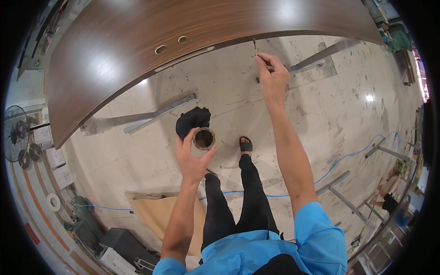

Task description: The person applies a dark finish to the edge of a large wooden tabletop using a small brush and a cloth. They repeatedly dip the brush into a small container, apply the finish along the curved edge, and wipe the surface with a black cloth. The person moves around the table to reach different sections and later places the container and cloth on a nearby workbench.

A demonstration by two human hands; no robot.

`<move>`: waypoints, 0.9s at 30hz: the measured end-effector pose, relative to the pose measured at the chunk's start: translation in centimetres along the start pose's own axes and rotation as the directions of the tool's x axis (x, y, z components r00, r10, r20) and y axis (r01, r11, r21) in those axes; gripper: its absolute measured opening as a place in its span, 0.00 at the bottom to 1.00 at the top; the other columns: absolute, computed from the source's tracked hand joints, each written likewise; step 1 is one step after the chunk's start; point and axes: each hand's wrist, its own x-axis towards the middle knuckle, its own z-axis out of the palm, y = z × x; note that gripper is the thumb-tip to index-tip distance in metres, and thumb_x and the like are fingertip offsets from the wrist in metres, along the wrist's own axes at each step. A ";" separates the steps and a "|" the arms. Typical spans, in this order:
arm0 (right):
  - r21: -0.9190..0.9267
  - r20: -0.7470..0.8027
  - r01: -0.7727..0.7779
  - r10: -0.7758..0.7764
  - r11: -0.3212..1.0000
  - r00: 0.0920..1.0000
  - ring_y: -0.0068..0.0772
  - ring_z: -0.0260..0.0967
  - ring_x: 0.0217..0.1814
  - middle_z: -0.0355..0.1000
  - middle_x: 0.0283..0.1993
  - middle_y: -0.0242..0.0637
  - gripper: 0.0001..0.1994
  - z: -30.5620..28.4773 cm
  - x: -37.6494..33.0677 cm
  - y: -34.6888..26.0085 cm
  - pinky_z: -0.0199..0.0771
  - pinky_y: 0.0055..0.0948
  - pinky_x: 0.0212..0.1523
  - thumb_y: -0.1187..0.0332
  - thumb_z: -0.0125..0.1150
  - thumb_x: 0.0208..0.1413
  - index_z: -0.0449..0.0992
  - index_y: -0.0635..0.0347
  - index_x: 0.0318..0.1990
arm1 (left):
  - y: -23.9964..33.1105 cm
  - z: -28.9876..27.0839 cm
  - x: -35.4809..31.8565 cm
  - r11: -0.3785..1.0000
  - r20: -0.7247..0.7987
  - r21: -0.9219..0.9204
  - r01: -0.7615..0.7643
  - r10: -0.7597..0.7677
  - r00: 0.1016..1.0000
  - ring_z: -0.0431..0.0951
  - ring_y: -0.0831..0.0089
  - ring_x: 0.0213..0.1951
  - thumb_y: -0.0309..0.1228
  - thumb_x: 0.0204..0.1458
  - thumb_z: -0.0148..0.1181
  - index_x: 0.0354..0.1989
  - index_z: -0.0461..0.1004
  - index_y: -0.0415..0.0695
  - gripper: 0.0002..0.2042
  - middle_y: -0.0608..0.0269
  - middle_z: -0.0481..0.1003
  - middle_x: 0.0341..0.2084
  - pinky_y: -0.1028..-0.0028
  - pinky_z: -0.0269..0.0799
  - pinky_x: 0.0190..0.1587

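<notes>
My left hand [190, 160] is wrapped round a small round pot [204, 139] with a dirty rim and dark brown contents. A bunched black cloth [192, 120] shows just beyond those fingers; whether they hold it too, I cannot tell. Pinched in my right hand [273, 78] is a thin brush [255, 46] with a dark tip. That tip is up at the near edge of a large brown wood-grain tabletop [220, 23], close to or touching it. Two oval holes and a pale slot lie near the same edge.
Metal legs [160, 112] stand below the tabletop. A blue hose [339, 160] runs across the stained floor [229, 110]. Brown sheet material [153, 213] lies at my left, near a green compressor [87, 215] and a fan [18, 130]. Metal frames [348, 201] are at right.
</notes>
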 end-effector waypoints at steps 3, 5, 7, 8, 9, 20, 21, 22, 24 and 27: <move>-0.041 -0.054 0.093 -0.095 0.995 0.994 0.23 0.73 0.36 0.81 0.38 0.33 0.08 0.8 1.6 1.2 0.73 0.25 0.40 0.70 0.70 0.64 0.86 0.66 0.45 | -0.8 0.0 -1.0 1.000 0.006 0.011 -0.028 0.028 1.000 0.78 0.52 0.51 0.29 0.40 0.82 0.57 0.78 0.39 0.32 0.49 0.75 0.49 0.60 0.74 0.55; -0.057 -0.074 0.098 -0.103 0.994 0.992 0.27 0.75 0.37 0.82 0.39 0.37 0.08 1.1 2.2 1.8 0.75 0.28 0.42 0.70 0.69 0.64 0.85 0.66 0.45 | -1.0 -0.1 -1.5 1.000 0.019 0.020 -0.017 0.017 1.000 0.79 0.54 0.51 0.28 0.41 0.82 0.57 0.78 0.39 0.31 0.50 0.75 0.49 0.62 0.75 0.56; -0.053 -0.089 0.051 -0.055 0.997 0.994 0.28 0.76 0.37 0.82 0.39 0.37 0.08 1.5 2.5 2.0 0.76 0.28 0.43 0.71 0.69 0.64 0.85 0.65 0.45 | -1.0 -0.2 -1.9 0.999 0.029 0.033 -0.010 0.009 1.000 0.80 0.57 0.52 0.27 0.41 0.81 0.57 0.78 0.38 0.30 0.52 0.75 0.49 0.64 0.76 0.57; -0.054 -0.076 0.095 -0.099 0.994 0.992 0.26 0.75 0.37 0.83 0.39 0.36 0.07 1.9 2.5 2.0 0.76 0.27 0.42 0.71 0.70 0.63 0.86 0.65 0.45 | -1.1 -0.2 -2.0 1.000 0.030 0.029 0.001 -0.002 1.000 0.79 0.56 0.51 0.28 0.41 0.81 0.57 0.79 0.38 0.31 0.51 0.75 0.48 0.63 0.75 0.56; -0.054 -0.059 0.130 -0.133 0.990 0.989 0.24 0.74 0.36 0.83 0.38 0.34 0.07 2.4 2.4 1.9 0.75 0.26 0.41 0.71 0.70 0.63 0.86 0.64 0.45 | -1.1 -0.2 -2.1 1.000 0.025 0.012 0.005 -0.005 1.000 0.79 0.54 0.50 0.28 0.41 0.82 0.57 0.79 0.39 0.31 0.50 0.75 0.48 0.62 0.75 0.54; -0.091 -0.046 0.156 -0.161 0.984 0.986 0.29 0.77 0.35 0.82 0.38 0.39 0.06 5.5 -0.8 -0.3 0.77 0.28 0.39 0.72 0.70 0.61 0.86 0.63 0.43 | -1.8 -1.2 -2.7 1.000 0.014 -0.011 -0.004 0.004 1.000 0.79 0.55 0.48 0.28 0.40 0.82 0.58 0.79 0.41 0.32 0.51 0.75 0.48 0.62 0.76 0.50; -0.078 -0.048 0.159 -0.163 0.984 0.985 0.27 0.76 0.34 0.82 0.38 0.37 0.06 5.7 -0.8 -0.3 0.76 0.27 0.39 0.72 0.71 0.61 0.86 0.63 0.43 | -1.9 -1.3 -2.8 1.000 0.009 -0.004 -0.008 0.008 1.000 0.79 0.56 0.48 0.28 0.39 0.82 0.58 0.79 0.41 0.32 0.51 0.75 0.48 0.63 0.77 0.49; -0.078 -0.085 0.111 -0.118 0.991 0.989 0.25 0.75 0.34 0.81 0.37 0.36 0.06 6.0 -0.9 -0.4 0.76 0.26 0.39 0.72 0.71 0.61 0.86 0.63 0.43 | -2.0 -1.4 -2.9 1.000 0.005 0.004 -0.014 0.014 1.000 0.79 0.57 0.48 0.28 0.39 0.82 0.58 0.79 0.42 0.32 0.52 0.75 0.49 0.64 0.78 0.48; -0.071 0.061 0.177 -0.173 0.982 0.983 0.24 0.75 0.34 0.81 0.37 0.35 0.06 7.3 -1.6 -0.5 0.76 0.26 0.39 0.72 0.71 0.61 0.87 0.63 0.43 | -2.1 -1.7 -3.2 1.000 0.012 0.007 0.026 -0.027 1.000 0.79 0.60 0.48 0.28 0.39 0.82 0.58 0.79 0.43 0.33 0.53 0.75 0.49 0.65 0.78 0.44; -0.025 0.159 0.179 -0.173 0.984 0.972 0.23 0.75 0.34 0.82 0.37 0.34 0.06 8.9 -3.3 -1.0 0.76 0.25 0.38 0.72 0.71 0.61 0.87 0.63 0.43 | -2.4 -2.1 -3.6 0.998 0.005 -0.004 0.065 -0.065 0.998 0.79 0.63 0.47 0.28 0.38 0.82 0.59 0.79 0.43 0.33 0.55 0.74 0.48 0.68 0.77 0.39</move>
